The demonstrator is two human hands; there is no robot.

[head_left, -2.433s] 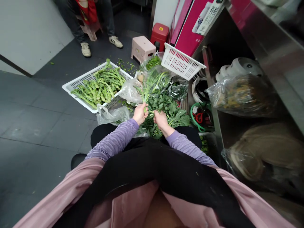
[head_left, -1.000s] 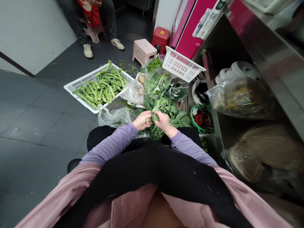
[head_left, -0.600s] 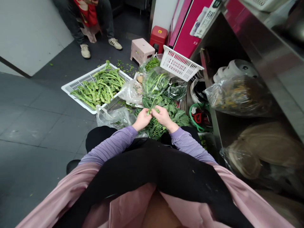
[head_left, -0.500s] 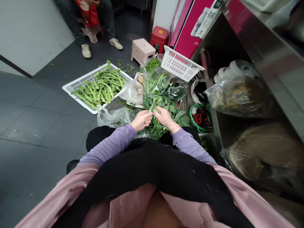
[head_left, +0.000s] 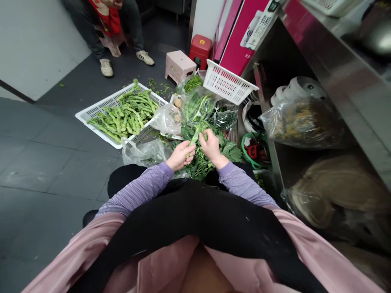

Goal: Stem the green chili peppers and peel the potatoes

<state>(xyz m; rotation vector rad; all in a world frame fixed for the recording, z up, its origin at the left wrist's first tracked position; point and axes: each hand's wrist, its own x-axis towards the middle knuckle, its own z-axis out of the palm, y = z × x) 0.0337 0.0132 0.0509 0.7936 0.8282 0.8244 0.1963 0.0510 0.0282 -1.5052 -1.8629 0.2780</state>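
My left hand (head_left: 182,155) is closed around the lower end of a pale green vegetable stalk (head_left: 194,137), which slants up and away from me. At the stalk's upper, leafy end my right hand (head_left: 211,147) is closed, thumb against fingers; the exact spot it pinches is partly hidden. Beneath both hands spreads a heap of dark leafy greens (head_left: 230,151). Trimmed green stalks (head_left: 125,116) lie piled in a shallow white plastic basket (head_left: 82,115) on the left. A crumpled clear plastic bag (head_left: 143,151) is beside my left hand.
Bagged greens (head_left: 198,106) and an upright white basket (head_left: 229,83) stand beyond the heap. On the right are a green basket (head_left: 251,159) and a metal shelf (head_left: 342,69). A pink stool (head_left: 180,67) stands farther off; another person (head_left: 106,67) sits at upper left.
My right hand has risen slightly along the stalk, away from my left hand, and more of the stalk shows between them. The whole view has shifted a little.
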